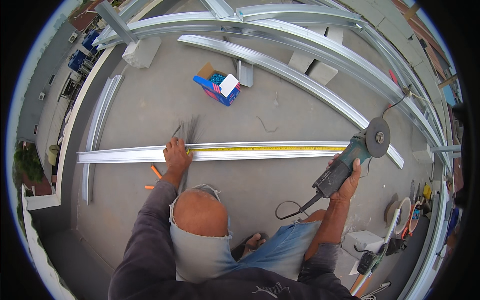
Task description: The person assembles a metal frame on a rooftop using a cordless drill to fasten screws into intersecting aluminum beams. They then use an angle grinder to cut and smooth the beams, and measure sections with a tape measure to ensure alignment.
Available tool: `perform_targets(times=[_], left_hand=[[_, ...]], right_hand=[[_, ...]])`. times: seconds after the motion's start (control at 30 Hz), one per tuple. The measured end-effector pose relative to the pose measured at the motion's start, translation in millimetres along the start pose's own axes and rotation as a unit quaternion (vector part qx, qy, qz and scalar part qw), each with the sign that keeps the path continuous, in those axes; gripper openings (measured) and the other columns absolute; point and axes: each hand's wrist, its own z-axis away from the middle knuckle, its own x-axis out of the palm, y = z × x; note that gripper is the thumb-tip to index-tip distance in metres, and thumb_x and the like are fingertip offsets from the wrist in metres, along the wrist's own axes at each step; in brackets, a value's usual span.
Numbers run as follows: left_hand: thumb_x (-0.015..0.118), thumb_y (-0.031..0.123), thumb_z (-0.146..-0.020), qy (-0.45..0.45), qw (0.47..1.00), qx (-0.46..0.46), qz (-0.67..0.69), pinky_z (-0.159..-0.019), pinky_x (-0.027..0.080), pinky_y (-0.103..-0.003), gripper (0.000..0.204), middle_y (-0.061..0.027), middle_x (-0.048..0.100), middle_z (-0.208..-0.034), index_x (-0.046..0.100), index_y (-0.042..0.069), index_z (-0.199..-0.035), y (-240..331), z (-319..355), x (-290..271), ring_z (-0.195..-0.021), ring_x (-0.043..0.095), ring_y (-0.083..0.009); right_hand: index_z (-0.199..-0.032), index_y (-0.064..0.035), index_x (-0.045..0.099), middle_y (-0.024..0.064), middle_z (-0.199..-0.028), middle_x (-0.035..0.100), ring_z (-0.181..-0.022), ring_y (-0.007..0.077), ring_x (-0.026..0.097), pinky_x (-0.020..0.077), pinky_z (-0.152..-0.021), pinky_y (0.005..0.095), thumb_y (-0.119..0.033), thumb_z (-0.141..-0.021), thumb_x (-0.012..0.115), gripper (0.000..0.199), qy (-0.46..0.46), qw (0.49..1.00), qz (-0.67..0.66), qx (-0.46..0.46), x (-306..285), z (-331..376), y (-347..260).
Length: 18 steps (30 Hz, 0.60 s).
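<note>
A long silvery metal channel lies crosswise on the floor before me. My left hand grips it left of the middle, fingers curled over its far edge. Just past those fingertips a short dark stick pokes up; whether I hold it is unclear. Along the channel runs a yellow measuring tape, its left end at my left hand. My right hand is closed round the body of a green and black angle grinder, its disc raised above the channel's right end.
Thin wires and orange-handled pliers lie near my left hand. Beyond stands an open blue box of screws. Long metal beams cross the far side, some on concrete blocks. Tools lie at lower right.
</note>
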Motion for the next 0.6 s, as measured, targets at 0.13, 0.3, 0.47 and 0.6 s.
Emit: perform_targets(times=[0.13,0.3,0.47,0.6], left_hand=[[0.082,0.042,-0.081,0.035,0.998,0.036,-0.023,-0.105,0.042,-0.050,0.065,-0.0117,0.050,-0.139,0.059,0.007,-0.130,6,5,-17,-0.133,0.046,-0.0320],[0.081,0.046,-0.083,-0.109,0.954,0.155,0.232,-0.102,0.049,-0.047,0.070,-0.0191,0.061,-0.133,0.059,0.000,-0.131,66,-1,-63,-0.123,0.060,-0.0356],[0.079,0.047,-0.088,-0.388,0.762,0.387,0.346,-0.101,0.053,-0.046,0.079,-0.0269,0.067,-0.126,0.051,-0.007,-0.139,171,34,-120,-0.113,0.069,-0.0366],[0.078,0.049,-0.088,-0.425,0.787,0.395,0.209,-0.112,0.048,-0.044,0.089,-0.0297,0.059,-0.140,0.041,-0.004,-0.151,202,45,-142,-0.128,0.062,-0.0390]], right_hand=[[-0.128,-0.0005,0.055,0.0169,-0.101,0.069,-0.087,0.0265,0.071,0.0614,-0.080,0.0407,-0.035,-0.094,0.070,0.050,0.077,0.997,0.018,0.003,29,11,49],[-0.122,-0.0003,0.056,0.0150,-0.100,0.067,-0.089,0.0268,0.070,0.0619,-0.081,0.0415,-0.035,-0.091,0.076,0.050,0.014,0.986,-0.058,0.154,34,-5,59],[-0.123,-0.0019,0.057,0.0134,-0.105,0.066,-0.097,0.0262,0.069,0.0591,-0.084,0.0424,-0.029,-0.086,0.080,0.051,0.091,0.995,-0.006,0.046,60,-13,93],[-0.142,-0.0085,0.043,0.0191,-0.132,0.057,-0.126,0.0333,0.061,0.0551,-0.099,0.0554,-0.027,-0.089,0.079,0.066,-0.007,0.994,-0.037,0.103,64,-9,97]])
